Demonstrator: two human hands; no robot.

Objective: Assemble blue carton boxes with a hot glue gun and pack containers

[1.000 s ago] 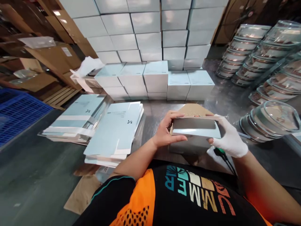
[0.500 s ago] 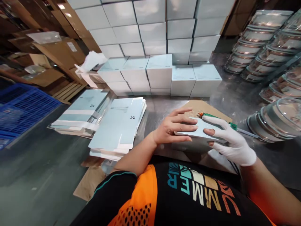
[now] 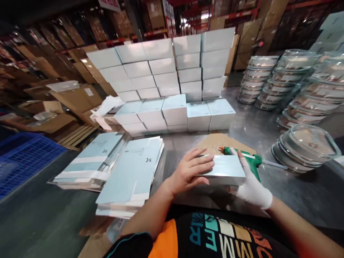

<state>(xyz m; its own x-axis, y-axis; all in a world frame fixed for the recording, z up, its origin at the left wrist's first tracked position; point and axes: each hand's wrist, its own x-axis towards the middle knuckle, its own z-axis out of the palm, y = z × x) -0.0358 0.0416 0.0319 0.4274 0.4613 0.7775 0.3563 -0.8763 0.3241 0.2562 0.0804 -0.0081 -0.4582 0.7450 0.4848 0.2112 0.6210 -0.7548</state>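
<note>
A small pale-blue box (image 3: 225,166) with white sides lies in front of my body. My bare left hand (image 3: 192,168) is at its left end, fingers stretched over the top and thumb by the front. On the right end is my right hand (image 3: 252,184) in a white glove with bare fingertips, gripping the side; some of its fingers are hidden. Just behind the box, a green glue gun (image 3: 254,161) with an orange tip lies partly on a brown cardboard piece (image 3: 215,141).
Stacked flat blue sheets (image 3: 129,168) and a banded bundle (image 3: 88,154) are to the left. Finished-looking white boxes (image 3: 161,75) form a wall behind. Stacks of clear-lidded round-cornered containers (image 3: 306,147) stand right. A blue crate (image 3: 29,161) is at far left.
My view has tilted up, showing more of the shelves behind. My right hand has shifted from spread fingers over the box to its right end; the left fingers are closer together.
</note>
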